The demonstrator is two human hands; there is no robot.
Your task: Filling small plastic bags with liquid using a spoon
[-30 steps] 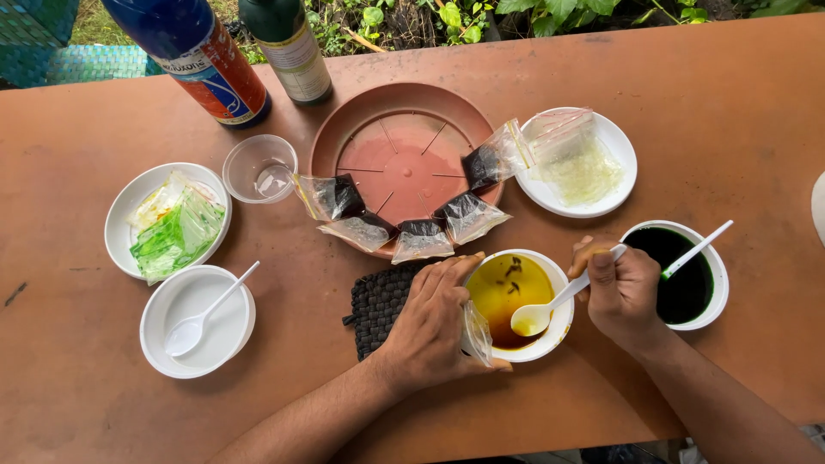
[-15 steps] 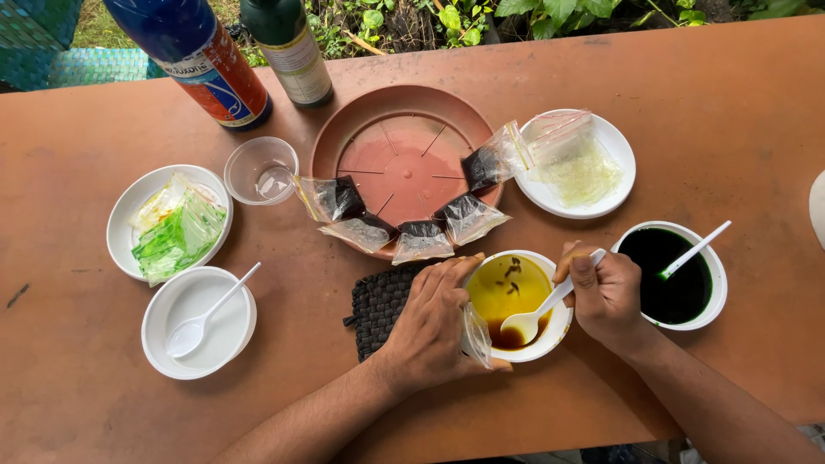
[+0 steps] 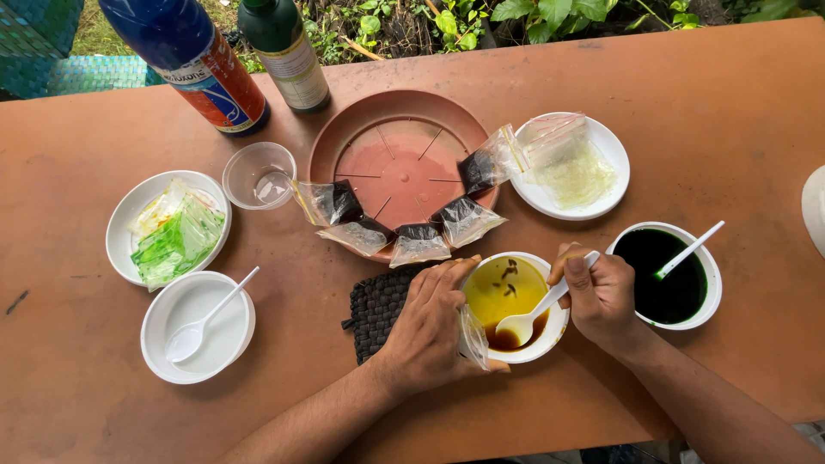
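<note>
A white bowl [image 3: 550,339] of yellow-brown liquid with dark bits sits near the table's front edge. My left hand [image 3: 434,331] rests against the bowl's left rim and pinches a small clear plastic bag [image 3: 473,337] at that rim. My right hand [image 3: 597,294] holds a white plastic spoon [image 3: 533,316] whose scoop dips into the liquid at the bowl's near side. Under my left hand lies a black woven mat [image 3: 378,309].
A brown plastic saucer [image 3: 400,172] has several small bags of dark material around its rim. A bowl of dark green liquid [image 3: 666,275] with a spoon stands right. White dishes [image 3: 198,326] [image 3: 120,249] [image 3: 571,163], a clear cup [image 3: 258,176] and two bottles [image 3: 193,60] [image 3: 288,51] surround them.
My right hand has drawn the spoon lower and nearer in the bowl, and the liquid has tilted toward the near side. My left hand stays on the bag and rim.
</note>
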